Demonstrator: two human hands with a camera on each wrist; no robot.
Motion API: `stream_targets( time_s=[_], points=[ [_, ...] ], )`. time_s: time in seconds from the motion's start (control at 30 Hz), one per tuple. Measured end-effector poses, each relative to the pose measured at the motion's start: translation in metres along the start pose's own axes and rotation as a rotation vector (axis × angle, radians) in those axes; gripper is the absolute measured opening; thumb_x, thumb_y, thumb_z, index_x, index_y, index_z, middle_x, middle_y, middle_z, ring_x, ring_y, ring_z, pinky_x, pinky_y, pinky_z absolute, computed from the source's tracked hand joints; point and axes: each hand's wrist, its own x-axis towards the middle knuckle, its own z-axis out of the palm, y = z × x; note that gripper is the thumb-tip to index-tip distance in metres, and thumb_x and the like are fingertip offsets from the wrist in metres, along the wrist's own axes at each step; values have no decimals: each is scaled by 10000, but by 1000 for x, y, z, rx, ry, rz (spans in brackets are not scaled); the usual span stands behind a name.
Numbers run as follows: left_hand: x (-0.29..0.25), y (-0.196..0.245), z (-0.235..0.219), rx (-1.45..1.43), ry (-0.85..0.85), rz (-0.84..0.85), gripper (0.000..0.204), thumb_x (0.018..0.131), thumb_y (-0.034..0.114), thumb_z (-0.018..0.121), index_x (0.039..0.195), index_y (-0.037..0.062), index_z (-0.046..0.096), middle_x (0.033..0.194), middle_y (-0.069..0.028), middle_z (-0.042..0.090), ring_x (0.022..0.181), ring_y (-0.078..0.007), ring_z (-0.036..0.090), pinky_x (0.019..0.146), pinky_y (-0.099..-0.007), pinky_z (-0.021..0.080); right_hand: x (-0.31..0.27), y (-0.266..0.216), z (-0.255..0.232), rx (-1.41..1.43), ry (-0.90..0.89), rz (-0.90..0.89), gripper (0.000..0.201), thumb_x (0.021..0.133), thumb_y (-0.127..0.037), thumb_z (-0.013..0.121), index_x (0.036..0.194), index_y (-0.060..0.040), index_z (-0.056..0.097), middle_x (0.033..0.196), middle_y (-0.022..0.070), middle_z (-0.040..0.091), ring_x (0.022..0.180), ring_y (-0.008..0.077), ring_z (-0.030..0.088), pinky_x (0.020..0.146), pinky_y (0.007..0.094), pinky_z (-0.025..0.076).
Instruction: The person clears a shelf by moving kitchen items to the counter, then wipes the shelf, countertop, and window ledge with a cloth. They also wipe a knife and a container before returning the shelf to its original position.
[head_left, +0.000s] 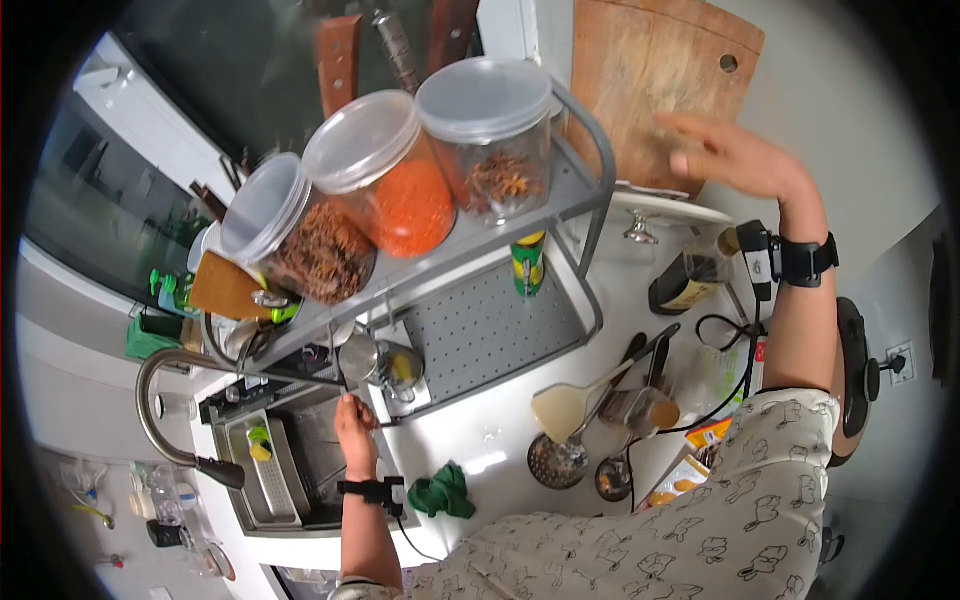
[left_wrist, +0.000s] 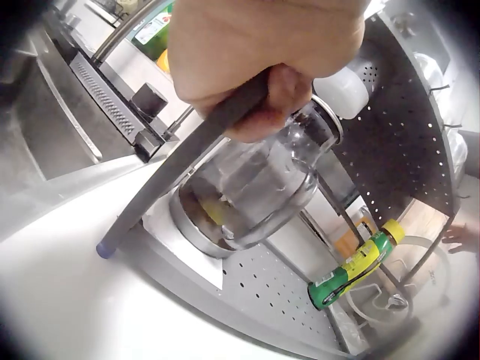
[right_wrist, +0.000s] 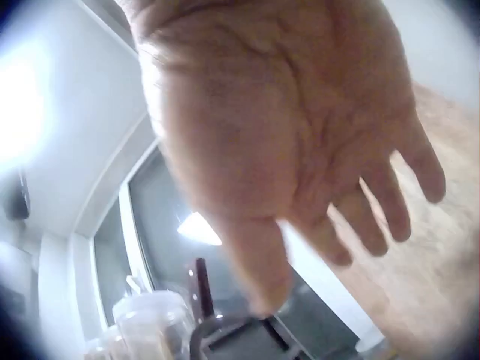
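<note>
My left hand [head_left: 356, 435] curls its fingers round a grey bar [left_wrist: 176, 165], the front leg of a two-tier metal rack [head_left: 480, 325]. Right behind that bar lies a glass jar [left_wrist: 259, 191] on the rack's perforated lower shelf. My right hand [head_left: 745, 165] is raised by the rack's far end, in front of a wooden cutting board [head_left: 650, 70]. In the right wrist view its palm shows bare, the fingers [right_wrist: 360, 217] spread and holding nothing. Lidded jars of star anise [head_left: 505, 185], orange-red powder [head_left: 410, 210] and brown dried spice [head_left: 325, 250] stand on the upper shelf.
A green-yellow bottle [head_left: 527, 268] stands on the lower shelf. The sink [head_left: 330, 460] and its tap [head_left: 150, 400] are at left, with a green cloth [head_left: 442, 492] beside. A skimmer [head_left: 556, 462], a ladle [head_left: 613, 480] and a dark bottle [head_left: 690, 280] occupy the counter's right.
</note>
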Motion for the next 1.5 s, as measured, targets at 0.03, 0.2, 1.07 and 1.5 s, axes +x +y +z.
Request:
stream_targets(
  time_s=[0.03,0.2,1.07,1.5],
  points=[
    [1,-2,-2,-8,-14,5,305,919,377,427,745,129,389,572,44,324,489,-69,301,469,-234,275,-8,-2,11,-47,-87,-87,550,794,-207,604,1282,-43,411,1205,166,519,1096,311,493,924,338,396],
    [5,-8,-8,44,-28,34,299,926,365,416,758,117,410,584,30,350,504,-79,336,481,-235,311,1,18,70,-267,-271,107,300,758,-113,635,1043,-42,572,946,222,599,910,311,590,768,380,445],
    [-139,-25,56,-65,-358,-104,71,917,103,392,948,64,341,713,-40,441,651,-132,437,661,-261,398,-116,-188,110,-282,-378,-187,165,800,-183,545,798,-25,593,764,174,590,756,361,569,690,421,453],
    [-169,-132,77,-33,-957,93,420,860,226,554,1212,42,419,1263,-82,459,1198,-205,395,990,-330,318,-178,-347,234,-167,-421,-726,81,738,-102,524,759,-53,585,761,98,586,719,246,611,588,350,492]
  ],
)
